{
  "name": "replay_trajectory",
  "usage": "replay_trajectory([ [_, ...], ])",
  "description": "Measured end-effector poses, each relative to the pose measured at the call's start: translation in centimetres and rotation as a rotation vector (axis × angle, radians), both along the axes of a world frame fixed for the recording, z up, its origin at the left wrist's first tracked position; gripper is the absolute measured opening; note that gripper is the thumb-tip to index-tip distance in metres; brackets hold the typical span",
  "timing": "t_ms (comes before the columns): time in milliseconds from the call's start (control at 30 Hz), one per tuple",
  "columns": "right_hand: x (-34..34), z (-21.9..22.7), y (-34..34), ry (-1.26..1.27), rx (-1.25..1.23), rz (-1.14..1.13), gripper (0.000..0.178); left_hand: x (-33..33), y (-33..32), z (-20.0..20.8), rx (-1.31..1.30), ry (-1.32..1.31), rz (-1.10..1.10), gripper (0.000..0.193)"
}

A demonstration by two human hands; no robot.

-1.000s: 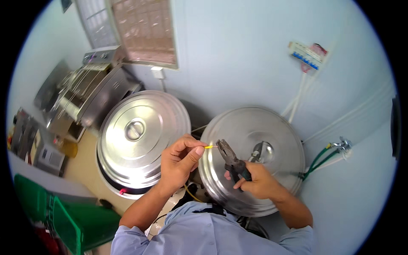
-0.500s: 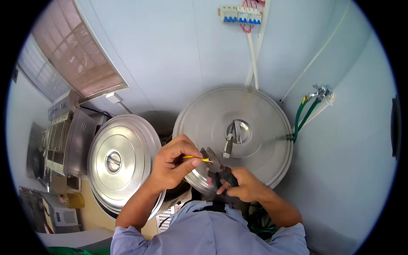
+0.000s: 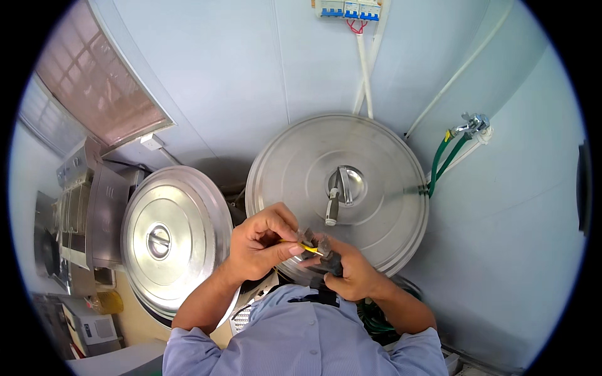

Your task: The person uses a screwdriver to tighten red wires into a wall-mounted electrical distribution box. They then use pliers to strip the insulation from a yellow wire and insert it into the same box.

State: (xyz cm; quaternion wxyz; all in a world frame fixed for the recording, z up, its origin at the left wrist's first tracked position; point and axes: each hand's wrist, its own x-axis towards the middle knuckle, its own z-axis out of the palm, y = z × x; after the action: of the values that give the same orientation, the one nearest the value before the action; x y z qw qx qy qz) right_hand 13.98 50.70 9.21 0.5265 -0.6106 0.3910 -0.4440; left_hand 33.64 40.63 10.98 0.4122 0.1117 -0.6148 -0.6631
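Observation:
Between thumb and fingers, my left hand [image 3: 264,241] pinches a short yellow wire [image 3: 309,248], its bare tip pointing right. My right hand [image 3: 352,272] grips dark pliers [image 3: 327,255] by the handles. The plier jaws are spread, with the wire's end lying at them; whether they touch it I cannot tell. Beneath both hands is a large round metal lid [image 3: 288,169]. A grey-handled screwdriver [image 3: 332,210] rests against the lid's raised handle, beyond the pliers.
A second metal lid [image 3: 182,219] covers a pot on the left. Circuit breakers [image 3: 348,10] with red wires hang on the wall ahead. To the right are a tap [image 3: 471,125] and green hose [image 3: 439,156]. Metal kitchen equipment [image 3: 106,213] lines the far left.
The pliers have turned, their jaws now spread apart near the wire's tip. My right hand has shifted slightly left. The whole view has tilted down a little.

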Motion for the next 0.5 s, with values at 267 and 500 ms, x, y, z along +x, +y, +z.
replay_trajectory([
  [267,-0.2,0.1,-0.8,0.106,-0.026,0.058,0.074,0.7,0.6,0.8,0.177,0.022,0.001,0.019],
  [500,0.2,0.5,-2.1,0.186,-0.115,0.06,0.078,1.1,1.5,0.6,0.138,0.056,0.112,0.02],
])
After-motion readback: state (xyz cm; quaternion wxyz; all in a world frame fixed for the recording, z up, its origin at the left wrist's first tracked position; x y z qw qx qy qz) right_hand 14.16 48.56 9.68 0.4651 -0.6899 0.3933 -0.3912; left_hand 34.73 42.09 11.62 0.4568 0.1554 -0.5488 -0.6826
